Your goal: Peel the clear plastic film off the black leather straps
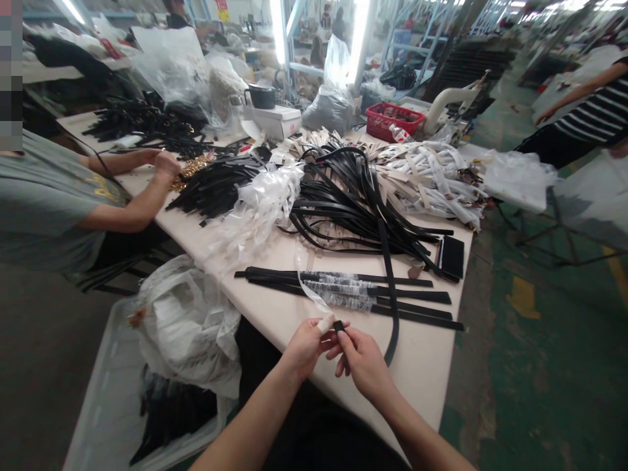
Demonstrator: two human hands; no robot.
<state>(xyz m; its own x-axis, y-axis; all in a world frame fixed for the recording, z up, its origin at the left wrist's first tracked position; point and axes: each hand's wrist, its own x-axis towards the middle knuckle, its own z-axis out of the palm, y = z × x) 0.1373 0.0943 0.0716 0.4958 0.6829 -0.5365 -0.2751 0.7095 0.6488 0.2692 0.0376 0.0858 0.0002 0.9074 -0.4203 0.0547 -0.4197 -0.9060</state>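
Observation:
At the table's near edge my left hand (309,341) is closed on a thin white strip (311,291) that runs up onto the table. Its thumb looks pale, as if covered. Touching it on the right, my right hand (357,353) pinches the end of a small black piece (338,326). Just beyond both hands lie several flat black straps (417,294), partly wrapped in clear plastic (343,291). One long black strap (387,261) curves down over them from a large pile of black straps (343,196).
A co-worker's hands (167,163) are over gold pieces at left. White-wrapped straps (441,176), a red basket (392,122) and a white box (277,122) stand farther back. A plastic bin (98,386) with a white sack (186,320) sits below left.

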